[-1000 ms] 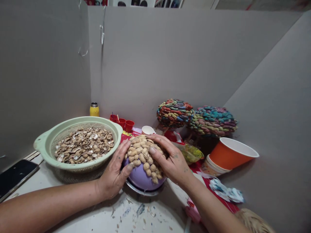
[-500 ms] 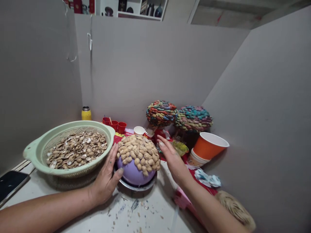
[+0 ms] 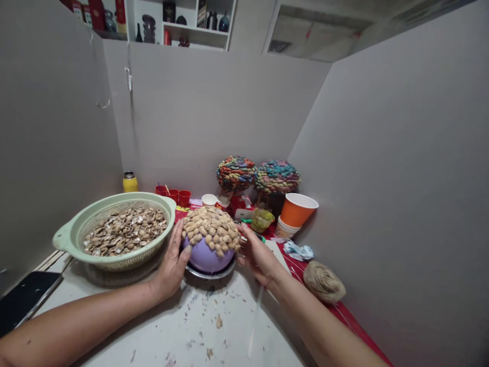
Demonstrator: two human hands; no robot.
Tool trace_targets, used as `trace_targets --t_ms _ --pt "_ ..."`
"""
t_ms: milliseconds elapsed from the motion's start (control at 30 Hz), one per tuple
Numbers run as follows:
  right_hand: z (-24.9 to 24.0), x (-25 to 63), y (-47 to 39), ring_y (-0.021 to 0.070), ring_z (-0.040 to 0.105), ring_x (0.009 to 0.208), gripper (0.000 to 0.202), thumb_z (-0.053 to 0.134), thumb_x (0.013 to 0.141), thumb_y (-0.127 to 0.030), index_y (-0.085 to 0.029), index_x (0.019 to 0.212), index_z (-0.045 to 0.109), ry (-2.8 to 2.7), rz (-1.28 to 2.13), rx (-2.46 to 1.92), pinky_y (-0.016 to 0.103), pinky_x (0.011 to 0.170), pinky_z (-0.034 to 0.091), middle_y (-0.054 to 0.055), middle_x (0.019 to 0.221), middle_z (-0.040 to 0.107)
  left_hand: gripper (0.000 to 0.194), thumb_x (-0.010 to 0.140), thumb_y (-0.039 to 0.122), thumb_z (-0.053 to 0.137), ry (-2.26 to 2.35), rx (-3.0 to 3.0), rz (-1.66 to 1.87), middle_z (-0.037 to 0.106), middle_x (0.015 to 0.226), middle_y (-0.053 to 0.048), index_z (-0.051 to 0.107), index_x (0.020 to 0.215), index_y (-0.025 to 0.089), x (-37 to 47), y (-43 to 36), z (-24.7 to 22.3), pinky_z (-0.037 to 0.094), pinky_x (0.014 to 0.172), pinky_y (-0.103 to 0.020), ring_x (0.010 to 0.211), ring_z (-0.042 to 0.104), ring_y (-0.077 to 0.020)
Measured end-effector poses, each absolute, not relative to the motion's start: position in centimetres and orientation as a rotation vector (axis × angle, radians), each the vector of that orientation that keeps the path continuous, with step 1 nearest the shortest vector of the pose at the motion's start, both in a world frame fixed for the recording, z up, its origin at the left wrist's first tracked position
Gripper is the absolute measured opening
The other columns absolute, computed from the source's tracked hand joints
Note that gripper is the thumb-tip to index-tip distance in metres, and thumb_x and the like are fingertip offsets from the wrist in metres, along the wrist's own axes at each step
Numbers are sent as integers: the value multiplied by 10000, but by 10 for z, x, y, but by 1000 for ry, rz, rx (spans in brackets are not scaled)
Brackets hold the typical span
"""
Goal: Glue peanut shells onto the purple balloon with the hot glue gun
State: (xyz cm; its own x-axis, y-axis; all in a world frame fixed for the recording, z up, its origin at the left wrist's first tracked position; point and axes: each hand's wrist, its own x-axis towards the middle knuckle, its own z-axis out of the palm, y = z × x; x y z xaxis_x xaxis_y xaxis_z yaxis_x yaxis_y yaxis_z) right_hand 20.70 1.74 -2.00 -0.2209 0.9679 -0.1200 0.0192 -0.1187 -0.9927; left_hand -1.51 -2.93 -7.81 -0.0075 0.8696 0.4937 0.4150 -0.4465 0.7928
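Observation:
A smooth purple balloon-like dome (image 3: 210, 259) sits in a shallow metal dish (image 3: 212, 276). Whole peanut shells (image 3: 212, 224) cover its upper part, with bare purple showing below on my side. My left hand (image 3: 170, 268) rests along its left side, fingers stretched upward and thumb apart near the purple surface. At the right side is my right hand (image 3: 260, 257), its fingers extended and slightly bent at the edge of the shells; I cannot tell whether all of them touch. Left of the dome stands a pale green colander (image 3: 72, 250) holding many broken shell pieces (image 3: 126, 232).
Two multicoloured shell-covered domes (image 3: 237, 174) stand at the back. An orange paper bucket (image 3: 294, 211), a yellow-stained bowl (image 3: 262, 220), a twine ball (image 3: 324, 282) and red cups (image 3: 184, 198) lie around. A phone (image 3: 28, 300) is at left; shell crumbs dot the white table.
My right hand has moved in from above and beside the dome to its right side. The left hand stays against the dome. The view has shifted to the right.

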Motion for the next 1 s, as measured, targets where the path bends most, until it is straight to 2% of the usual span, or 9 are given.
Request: trace_targets --t_ms 100,200,300,433,533,633,733,833,1000 --pt "-25 211 13 232 650 954 556 308 934 -603 -285 1354 486 -1431 1305 -1251 340 704 533 76 1199 648 607 986 441 308 1322 1899 1451 101 1617 -48 95 1527 268 -16 -28 -78 61 1204 -462 1476 69 -230" --pt "-32 228 7 243 625 984 518 396 913 -568 -299 1345 490 -1580 1030 -1356 373 762 524 66 1289 586 614 981 446 311 1308 1965 1464 119 1613 -67 103 1527 255 -18 -25 -79 75 1200 -473 1475 91 -235" --pt "-40 256 -4 271 594 1026 496 550 848 -429 -247 1309 540 -1767 723 -1497 411 857 486 97 1310 558 611 977 436 328 1309 2001 1487 144 1608 -65 122 1525 261 -21 -22 -81 88 1198 -476 1472 114 -242" --pt "-51 290 -23 309 488 1190 404 628 792 -227 -151 1189 613 -2039 394 -1716 460 1008 359 139 1254 577 615 974 424 345 1300 2023 1520 155 1606 -64 124 1525 262 -21 -17 -83 93 1196 -475 1471 119 -244" --pt "-57 300 -30 310 486 1183 411 654 808 -184 -142 1209 577 -2196 246 -1855 495 975 374 125 1250 566 617 974 423 347 1304 1996 1523 161 1604 -65 121 1525 262 -19 -17 -83 95 1196 -472 1472 109 -242" --pt "-60 302 -31 310 485 1172 479 626 829 -153 -140 1291 502 -2263 151 -1944 470 930 401 133 1244 557 620 976 421 340 1308 1978 1515 164 1604 -69 113 1527 252 -19 -19 -81 94 1196 -463 1473 107 -236" --pt "-62 303 -30 314 540 1080 514 574 819 -113 -104 1319 452 -2270 124 -1985 418 843 419 169 1145 600 619 980 414 328 1303 1988 1513 159 1604 -75 95 1528 246 -19 -21 -79 91 1197 -459 1473 110 -229" --pt "-63 306 -32 316 585 982 524 529 783 -72 -93 1301 451 -2267 153 -1958 367 754 401 191 1050 636 621 978 420 327 1299 2002 1513 156 1605 -77 96 1528 247 -20 -22 -78 99 1195 -468 1471 117 -238" --pt "-68 315 -35 304 601 948 500 512 701 -52 -147 1192 509 -2149 219 -1824 340 719 371 152 1053 645 624 974 420 339 1291 1989 1520 183 1599 -83 111 1527 241 -21 -24 -79 111 1194 -467 1465 147 -248"
